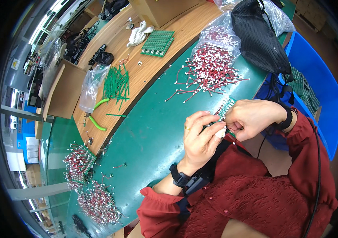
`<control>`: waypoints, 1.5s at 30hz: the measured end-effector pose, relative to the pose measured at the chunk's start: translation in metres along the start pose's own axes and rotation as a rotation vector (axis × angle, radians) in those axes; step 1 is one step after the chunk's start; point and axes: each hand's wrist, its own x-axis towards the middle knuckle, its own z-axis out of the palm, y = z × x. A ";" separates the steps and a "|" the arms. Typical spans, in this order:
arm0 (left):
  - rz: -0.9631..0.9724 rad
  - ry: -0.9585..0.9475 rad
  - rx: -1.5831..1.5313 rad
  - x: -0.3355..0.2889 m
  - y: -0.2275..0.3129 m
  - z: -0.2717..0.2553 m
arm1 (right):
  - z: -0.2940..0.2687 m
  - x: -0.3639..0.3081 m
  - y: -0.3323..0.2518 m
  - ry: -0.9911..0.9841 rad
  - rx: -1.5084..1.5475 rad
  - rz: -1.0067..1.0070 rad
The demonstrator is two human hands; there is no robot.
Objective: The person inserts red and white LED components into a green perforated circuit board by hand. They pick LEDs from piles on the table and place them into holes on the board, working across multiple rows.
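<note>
My left hand point(201, 137) is closed on a narrow green circuit board point(227, 104) with a row of white connectors, held over the near edge of the green table. A white covering wraps one of its fingertips. Against the board's lower part, my right hand point(252, 117) has its fingers curled in a pinch. A thin red wire lead point(234, 142) with a small white plug hangs below these fingertips; its upper part is mostly hidden by the fingers. Beyond the hands lies a large pile of red wire leads with white plugs point(212, 63), spilling from a clear bag.
A blue bin point(331, 99) with green boards stands at the right, beside a black mesh bag point(256, 35). On the wooden shelf are a board panel point(157, 43), green strips point(116, 83) and green-handled pliers point(97, 123). More wire leads point(98, 202) lie at the lower left.
</note>
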 end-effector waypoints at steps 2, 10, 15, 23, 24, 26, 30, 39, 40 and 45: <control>-0.052 0.005 -0.057 -0.001 -0.002 -0.001 | -0.006 -0.002 0.003 -0.067 0.075 -0.016; -0.283 0.029 -0.370 -0.005 -0.008 -0.002 | -0.018 -0.013 0.012 0.092 0.897 -0.020; -0.368 0.077 -0.478 -0.006 -0.008 -0.001 | 0.004 0.002 0.007 0.481 0.192 -0.341; -0.338 0.045 -0.462 -0.006 -0.008 -0.003 | 0.013 0.011 0.002 0.636 -0.078 -0.459; -0.322 0.029 -0.425 -0.005 -0.007 -0.003 | 0.012 0.011 0.001 0.649 -0.111 -0.482; -0.279 0.002 -0.350 -0.003 -0.005 -0.002 | 0.007 0.001 0.000 0.646 0.026 -0.363; -0.246 -0.076 -0.163 -0.003 -0.004 0.001 | -0.004 -0.013 0.012 0.702 0.329 0.022; -0.208 -0.090 -0.109 -0.009 -0.008 0.005 | 0.010 0.002 0.040 0.655 0.064 0.070; -0.204 -0.090 -0.128 -0.010 -0.009 0.005 | 0.010 0.003 0.041 0.655 0.053 0.067; -0.206 -0.085 -0.165 -0.011 -0.011 0.005 | 0.010 0.003 0.039 0.646 0.044 0.123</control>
